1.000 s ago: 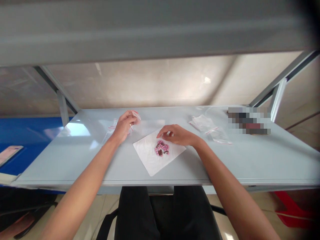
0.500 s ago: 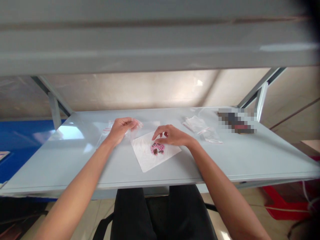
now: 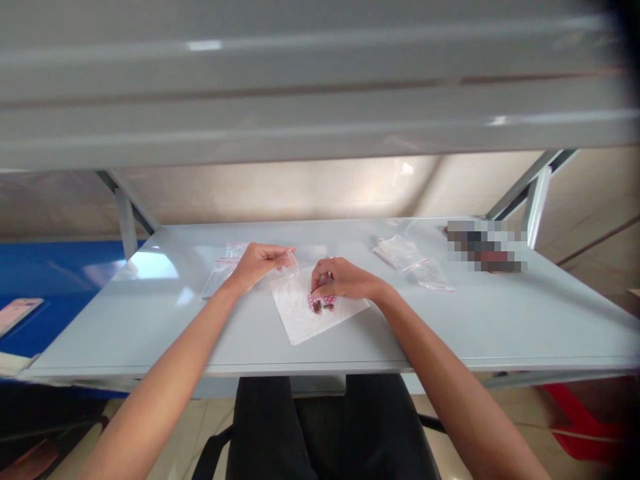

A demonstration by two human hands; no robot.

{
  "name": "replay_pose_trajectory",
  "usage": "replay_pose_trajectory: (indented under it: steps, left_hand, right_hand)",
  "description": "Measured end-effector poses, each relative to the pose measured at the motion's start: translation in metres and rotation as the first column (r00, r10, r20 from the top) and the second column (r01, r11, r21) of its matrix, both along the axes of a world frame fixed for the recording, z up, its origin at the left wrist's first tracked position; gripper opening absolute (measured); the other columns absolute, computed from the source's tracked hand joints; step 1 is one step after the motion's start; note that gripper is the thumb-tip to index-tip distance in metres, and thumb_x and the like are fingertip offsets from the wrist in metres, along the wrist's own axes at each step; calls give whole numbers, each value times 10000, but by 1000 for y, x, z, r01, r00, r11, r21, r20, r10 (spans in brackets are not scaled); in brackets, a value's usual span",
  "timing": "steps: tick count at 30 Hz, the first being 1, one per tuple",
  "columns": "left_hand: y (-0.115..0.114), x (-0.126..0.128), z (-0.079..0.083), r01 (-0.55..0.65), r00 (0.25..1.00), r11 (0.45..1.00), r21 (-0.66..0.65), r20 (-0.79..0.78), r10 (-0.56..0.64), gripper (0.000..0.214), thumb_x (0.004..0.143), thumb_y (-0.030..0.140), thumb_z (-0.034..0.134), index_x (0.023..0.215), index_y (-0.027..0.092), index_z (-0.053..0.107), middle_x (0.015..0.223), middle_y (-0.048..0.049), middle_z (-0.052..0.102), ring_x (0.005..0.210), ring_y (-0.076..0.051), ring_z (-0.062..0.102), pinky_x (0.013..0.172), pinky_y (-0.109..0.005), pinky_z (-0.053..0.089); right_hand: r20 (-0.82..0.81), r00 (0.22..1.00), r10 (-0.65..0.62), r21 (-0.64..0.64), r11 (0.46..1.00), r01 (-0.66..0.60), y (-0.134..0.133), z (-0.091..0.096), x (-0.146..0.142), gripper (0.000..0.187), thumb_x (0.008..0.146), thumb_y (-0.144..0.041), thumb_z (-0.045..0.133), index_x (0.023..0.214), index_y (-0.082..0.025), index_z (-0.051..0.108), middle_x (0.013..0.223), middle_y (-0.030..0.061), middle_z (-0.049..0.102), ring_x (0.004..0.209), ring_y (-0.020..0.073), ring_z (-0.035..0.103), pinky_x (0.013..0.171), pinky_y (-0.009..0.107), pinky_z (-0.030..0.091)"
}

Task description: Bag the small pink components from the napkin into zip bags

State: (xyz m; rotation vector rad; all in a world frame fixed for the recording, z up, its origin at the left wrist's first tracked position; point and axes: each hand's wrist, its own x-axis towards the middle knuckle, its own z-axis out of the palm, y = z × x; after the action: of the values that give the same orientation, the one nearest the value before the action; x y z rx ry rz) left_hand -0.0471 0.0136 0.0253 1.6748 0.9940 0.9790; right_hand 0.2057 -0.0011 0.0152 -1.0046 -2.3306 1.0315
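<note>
Clear plastic zip bag (image 3: 290,268) hangs from my left hand (image 3: 263,261), its edge pinched between thumb and fingers. A white sheet (image 3: 297,327) lies flat in front of me, and on it rests a pink beaded bracelet (image 3: 329,303) with a few dark brown pieces. My right hand (image 3: 340,279) is over the sheet, with curled fingers and thumb closed on the bracelet's far side. Those fingers partly cover the beads.
More clear zip bags (image 3: 220,272) lie left of my left hand, and another pile of bags (image 3: 400,253) is to the right. A blurred-out object (image 3: 487,250) sits farther right. A grey shelf (image 3: 320,127) hangs low above the table (image 3: 165,320).
My right hand has come down onto the bracelet and its fingers have closed. The bag in my left hand has shifted slightly right, and the camera view has moved a little.
</note>
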Motion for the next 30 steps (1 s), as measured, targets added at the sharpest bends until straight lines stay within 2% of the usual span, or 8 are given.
replay_pose_trajectory:
  steps: [7,13,19,21,23,25,27,30]
  left_hand:
    - [-1,3,-6,33,998,999,21,-63,-31,357,730,393,823,1008,170,817,1143,-119,762,1004,-267,716,875,-344,527]
    - [-1,6,-11,93,991,995,22,-97,-90,330,809,423,766,989,151,818,972,-89,793,788,-186,689,727,-274,497]
    - [2,6,-13,45,999,999,0,9,-45,432,808,478,768,1080,143,791,805,-65,758,703,-148,631,719,-272,481]
    - [3,5,-13,-8,999,1000,-21,47,9,460,793,494,780,1087,141,786,825,-73,758,706,-150,627,754,-293,490]
    - [4,4,-13,-39,995,999,-34,89,41,460,800,524,767,1037,131,794,861,-92,761,713,-154,626,776,-310,493]
    - [5,4,-12,-34,991,998,-46,126,40,468,814,560,740,959,119,799,931,-122,762,723,-158,630,775,-320,495]
    - [5,4,-11,-25,989,998,-63,146,34,482,816,580,728,921,114,795,955,-137,757,726,-162,633,761,-320,496]
    - [4,5,-10,-36,988,996,-81,150,48,458,794,543,766,979,124,782,839,-94,738,708,-155,621,731,-305,489]
  right_hand:
    - [-353,925,-138,99,978,183,-2,0,-12,136,874,-268,645,903,-181,745,828,33,724,717,139,630,658,259,472]
    - [-441,884,-155,201,943,266,-8,0,-26,139,868,-258,664,926,-208,780,920,51,754,696,129,643,621,249,490]
    - [-513,835,-201,-16,974,224,-9,5,-23,384,880,-374,650,1220,-198,680,1023,78,782,582,128,651,532,259,500]
    - [-534,805,-258,-41,959,280,-5,8,-13,373,875,-397,643,1171,-174,688,1040,99,774,602,135,652,548,269,510]
    - [-459,842,-285,5,947,323,-1,9,0,271,855,-356,646,1021,-161,734,980,90,774,625,138,639,594,277,518]
    - [-269,930,-252,65,958,279,4,10,13,184,814,-273,657,916,-171,771,893,61,774,652,144,632,638,276,507]
    - [-103,974,-203,81,974,211,7,8,21,182,779,-214,664,900,-188,797,869,48,778,685,156,636,665,275,493]
    - [4,991,-133,62,989,133,9,5,23,202,766,-197,680,913,-202,819,885,54,786,728,175,643,689,278,479]
